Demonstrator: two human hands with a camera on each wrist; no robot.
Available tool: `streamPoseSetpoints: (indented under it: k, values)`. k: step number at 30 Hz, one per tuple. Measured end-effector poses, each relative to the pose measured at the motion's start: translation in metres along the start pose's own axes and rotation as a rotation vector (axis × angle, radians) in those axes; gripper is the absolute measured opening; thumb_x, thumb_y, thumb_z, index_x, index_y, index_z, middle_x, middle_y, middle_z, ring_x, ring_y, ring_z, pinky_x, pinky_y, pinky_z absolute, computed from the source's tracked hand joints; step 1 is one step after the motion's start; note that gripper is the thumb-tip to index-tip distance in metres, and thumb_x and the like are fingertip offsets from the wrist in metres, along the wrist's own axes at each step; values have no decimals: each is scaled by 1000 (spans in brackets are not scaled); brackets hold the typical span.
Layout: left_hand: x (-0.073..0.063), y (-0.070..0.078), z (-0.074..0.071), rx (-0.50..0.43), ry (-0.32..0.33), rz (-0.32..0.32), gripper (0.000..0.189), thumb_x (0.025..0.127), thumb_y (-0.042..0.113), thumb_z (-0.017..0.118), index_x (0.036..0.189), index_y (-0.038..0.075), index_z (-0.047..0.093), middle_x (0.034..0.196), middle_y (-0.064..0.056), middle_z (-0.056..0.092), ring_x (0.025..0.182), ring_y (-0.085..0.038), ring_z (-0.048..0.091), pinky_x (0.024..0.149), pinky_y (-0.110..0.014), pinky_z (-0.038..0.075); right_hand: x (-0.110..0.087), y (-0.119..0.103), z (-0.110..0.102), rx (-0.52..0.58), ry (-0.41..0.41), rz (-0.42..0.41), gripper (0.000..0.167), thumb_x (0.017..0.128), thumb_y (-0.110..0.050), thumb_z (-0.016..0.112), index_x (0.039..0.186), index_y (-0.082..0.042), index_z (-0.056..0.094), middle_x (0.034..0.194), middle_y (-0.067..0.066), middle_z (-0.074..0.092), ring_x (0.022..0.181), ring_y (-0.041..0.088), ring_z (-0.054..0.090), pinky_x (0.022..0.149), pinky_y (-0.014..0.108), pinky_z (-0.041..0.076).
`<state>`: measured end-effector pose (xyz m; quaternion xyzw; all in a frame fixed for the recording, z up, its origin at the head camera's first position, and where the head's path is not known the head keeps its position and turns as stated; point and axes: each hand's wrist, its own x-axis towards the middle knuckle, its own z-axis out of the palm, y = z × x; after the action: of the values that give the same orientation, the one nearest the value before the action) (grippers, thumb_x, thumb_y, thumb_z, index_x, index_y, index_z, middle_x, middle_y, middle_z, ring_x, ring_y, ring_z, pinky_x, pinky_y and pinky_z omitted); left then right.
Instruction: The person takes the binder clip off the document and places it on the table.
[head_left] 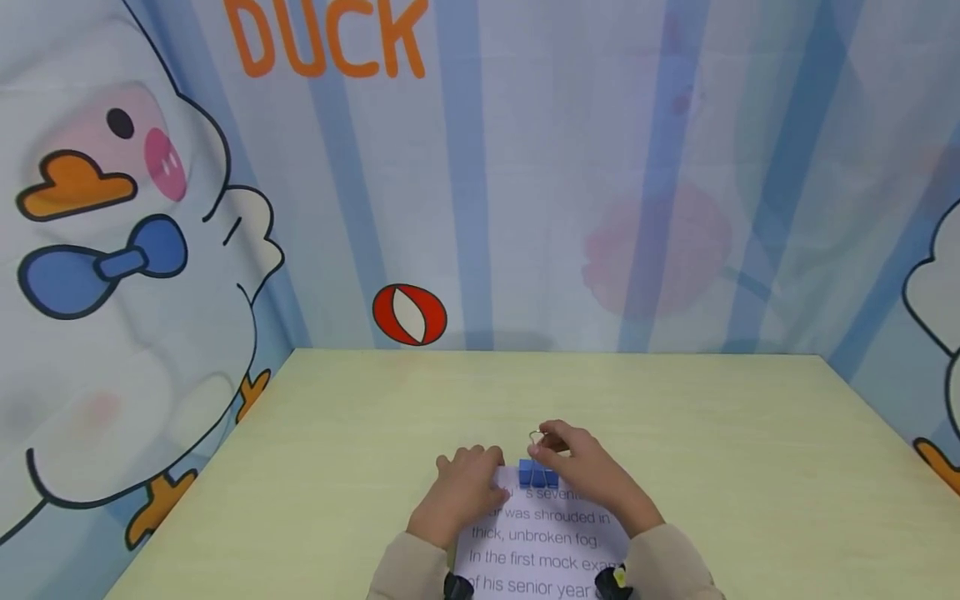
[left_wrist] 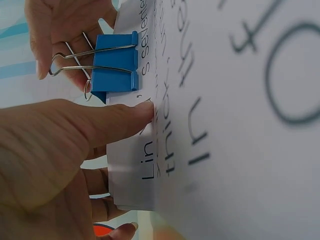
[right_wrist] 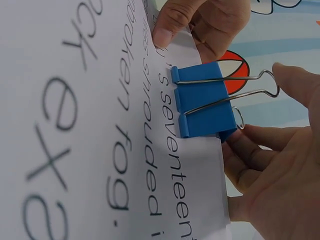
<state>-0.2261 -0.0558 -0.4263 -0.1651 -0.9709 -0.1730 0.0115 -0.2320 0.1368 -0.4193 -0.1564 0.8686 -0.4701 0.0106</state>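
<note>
A blue binder clip point(head_left: 538, 473) sits on the top edge of a stack of printed paper sheets point(head_left: 536, 542). Its silver wire handles stick out past that edge in both wrist views. My right hand point(head_left: 592, 471) holds the clip by these handles, thumb at the tip of one and fingers by the other. My left hand point(head_left: 461, 496) grips the same edge just left of the clip. In the left wrist view the left thumb point(left_wrist: 122, 120) lies on the printed face, and the other fingers are behind the sheets, partly hidden.
The sheets are over a pale yellow table point(head_left: 337, 433). A light blue striped backdrop point(head_left: 540, 167) with a duck drawing point(head_left: 142, 350) and orange lettering stands behind and beside the table. Dark bands point(head_left: 613, 581) are on both wrists.
</note>
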Motion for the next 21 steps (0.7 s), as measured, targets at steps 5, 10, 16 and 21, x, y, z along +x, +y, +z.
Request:
streamPoseSetpoints:
  k: [5,10,16,21]
  values:
    - [-1,0,-1,-7,-5,3,27,85,20,81,106,9,68,86,-2,62,82,-22,54,82,-53,38,0,0,-5,37,-47,-5,55,98,-27,68,139,7,53,114,8,67,114,31,60,99,54,45]
    - [0,1,-1,-11,-10,-2,27,85,20,81,106,9,68,86,-2,62,83,-22,54,83,-52,37,0,1,-8,43,-66,3,54,96,-25,70,138,5,55,113,7,66,115,31,60,99,55,44]
    - [-1,1,-1,5,-9,-7,28,85,20,81,107,9,68,87,-2,62,83,-22,53,83,-52,37,1,4,-7,41,-74,-39,50,99,-24,66,137,6,55,123,13,64,119,36,57,101,58,41]
    - [0,1,-1,15,-6,-9,29,85,21,82,108,9,69,88,-4,63,83,-23,53,83,-52,38,2,7,-3,6,-52,-43,51,99,-25,65,139,5,54,129,14,62,123,35,55,104,59,39]
